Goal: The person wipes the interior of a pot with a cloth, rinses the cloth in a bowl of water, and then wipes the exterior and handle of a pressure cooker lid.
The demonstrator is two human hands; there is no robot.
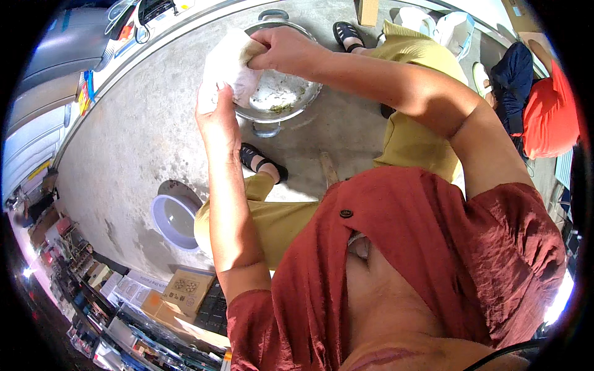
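Note:
A white cloth or soft bag point(229, 60), bright in the light, is stretched between my two hands. My left hand point(217, 120) grips its lower end, the thumb on top and the other fingers largely hidden behind it. My right hand point(290, 51) pinches its upper right edge between thumb and fingers. The white piece hangs over the left side of a round metal pan point(306, 95) with two loop handles, which stands on the concrete floor. Green scraps point(280, 108) and darker bits lie in the pan. The white piece and my right hand cover part of it.
A lavender plastic basin point(160, 222) holding liquid stands by my left knee, near wet patches. Cardboard boxes point(188, 290) lie beyond it. White bags point(452, 35) and a wooden block point(368, 12) stand at the top. A person in an orange shirt point(552, 118) is at the right.

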